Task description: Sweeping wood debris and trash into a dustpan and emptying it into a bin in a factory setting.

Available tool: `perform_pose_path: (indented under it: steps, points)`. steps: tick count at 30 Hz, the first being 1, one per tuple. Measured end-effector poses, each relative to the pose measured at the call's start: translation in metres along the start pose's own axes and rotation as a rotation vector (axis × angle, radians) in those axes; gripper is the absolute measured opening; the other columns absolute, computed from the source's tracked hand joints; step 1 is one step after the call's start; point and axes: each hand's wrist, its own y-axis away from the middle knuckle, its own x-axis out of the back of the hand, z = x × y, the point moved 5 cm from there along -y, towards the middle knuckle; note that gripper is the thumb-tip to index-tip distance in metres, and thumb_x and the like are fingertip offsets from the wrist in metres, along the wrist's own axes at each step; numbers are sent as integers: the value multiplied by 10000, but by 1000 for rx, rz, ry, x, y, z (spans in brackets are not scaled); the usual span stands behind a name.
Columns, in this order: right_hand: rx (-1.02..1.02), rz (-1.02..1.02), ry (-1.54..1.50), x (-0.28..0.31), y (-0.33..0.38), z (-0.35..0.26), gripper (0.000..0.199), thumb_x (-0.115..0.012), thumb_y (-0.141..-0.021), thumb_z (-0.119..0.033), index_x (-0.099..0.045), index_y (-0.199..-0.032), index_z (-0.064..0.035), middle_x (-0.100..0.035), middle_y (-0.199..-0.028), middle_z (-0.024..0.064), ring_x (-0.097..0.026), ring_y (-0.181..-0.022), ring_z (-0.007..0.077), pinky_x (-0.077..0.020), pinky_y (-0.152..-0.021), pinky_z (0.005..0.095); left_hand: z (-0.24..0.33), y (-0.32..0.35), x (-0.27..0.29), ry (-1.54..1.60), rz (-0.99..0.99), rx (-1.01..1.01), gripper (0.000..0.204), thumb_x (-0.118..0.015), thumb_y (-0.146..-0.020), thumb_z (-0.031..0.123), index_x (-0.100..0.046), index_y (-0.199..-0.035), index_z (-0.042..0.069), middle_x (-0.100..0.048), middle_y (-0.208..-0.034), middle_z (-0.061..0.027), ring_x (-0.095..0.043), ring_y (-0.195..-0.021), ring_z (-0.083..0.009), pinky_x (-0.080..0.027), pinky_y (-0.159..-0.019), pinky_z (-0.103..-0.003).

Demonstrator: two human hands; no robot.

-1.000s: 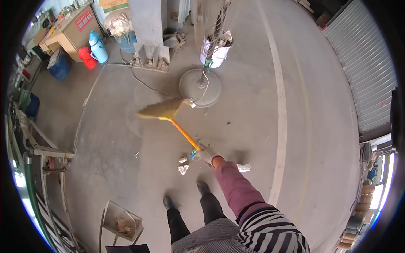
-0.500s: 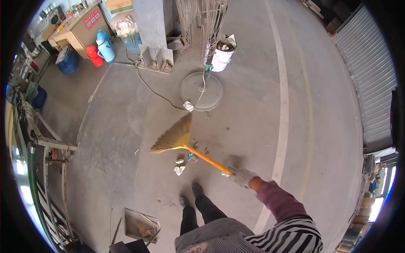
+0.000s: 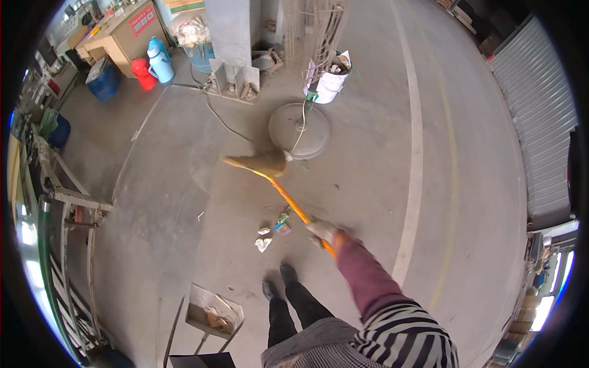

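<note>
One arm (image 3: 368,276) reaches forward and left from the lower right, its gloved right hand (image 3: 325,232) closed round the broom (image 3: 288,199) by the orange handle. The broom is near the round base (image 3: 317,132), its long axis slanting forward-left to the bristles (image 3: 265,162); these are blurred, and the left hand is out of view, its state impossible to tell

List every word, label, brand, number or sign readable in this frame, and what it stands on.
Red sign with pale markings on the tan desk: too small and blurred to read.
Broom and dustpan: no lettering to be made out.
No text is legible.
</note>
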Motion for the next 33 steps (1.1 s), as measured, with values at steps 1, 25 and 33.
perform_pose_path:
  steps: [1, 25, 33]
  points:
    - [47, 75, 82, 1, 46, 7, 224, -486, -970, -323, -520, -1045, -114, -491, -562, 30, -438, -370, 149, -370, -318, 325, -3, 9, 5, 149, 18, 44, 449, -545, -963, 359, -659, -1098, -54, -662, -989, -111, -598, -919, -233, -487, -819, -360]
    - [-144, 204, 600, -24, 212, 65, 585, -490, -930, -214, -368, -1499, -279, -454, -604, 1, -450, -439, 119, -420, -385, 314, -107, -22, 95, 506, 98, 1, 362, -573, -928, 354, -656, -1066, 30, -674, -1009, -106, -649, -873, -253, -529, -816, -369]
    - [344, 12, 1063, -245, 46, 47, 428, -482, -921, -360, -545, -1298, -167, -649, -1167, 213, -646, -1031, 386, -465, -912, 555, -124, -22, 63, 511, -233, -27, 481, -535, -943, 425, -611, -1250, 62, -652, -1186, -96, -624, -1053, -288, -512, -916, -414]
